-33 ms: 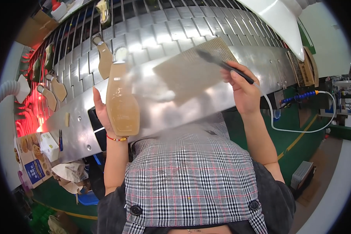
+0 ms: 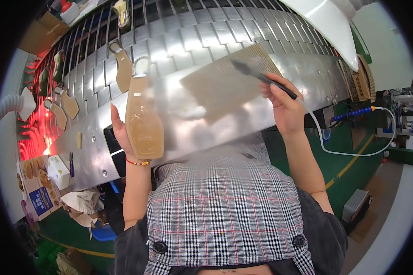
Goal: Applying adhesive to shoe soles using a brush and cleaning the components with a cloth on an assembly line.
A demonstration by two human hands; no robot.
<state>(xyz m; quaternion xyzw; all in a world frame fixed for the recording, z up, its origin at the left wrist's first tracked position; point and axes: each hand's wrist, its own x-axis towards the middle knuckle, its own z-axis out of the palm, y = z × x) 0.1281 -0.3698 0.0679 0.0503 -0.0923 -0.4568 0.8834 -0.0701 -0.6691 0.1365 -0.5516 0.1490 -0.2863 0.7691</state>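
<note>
A tan shoe sole [image 2: 144, 121], long and wider at its near end, lies across my left hand [image 2: 120, 130]. The thumb stands up at its left edge, and the other fingers are hidden behind it. The sole's surface has glossy streaks, and a pale round part [image 2: 141, 67] shows at its narrow far end. My right hand [image 2: 287, 103] grips a black-handled brush [image 2: 280, 86] fed by a thin pale tube [image 2: 321, 133]. The dark bristles point up and left over a brown corrugated cardboard sheet [image 2: 215, 98], apart from the sole.
Beneath my hands is a metal bench [image 2: 92, 158], with a slatted metal conveyor [image 2: 188, 36] behind it. Tan soles [image 2: 123, 68] lie on the conveyor at left, near a red glow. A white hood [image 2: 335, 23] hangs at upper right. A tissue pack [image 2: 58, 172] sits at left.
The sole in my left hand has shifted very slightly toward me. My right hand and the brush have moved a touch to the left.
</note>
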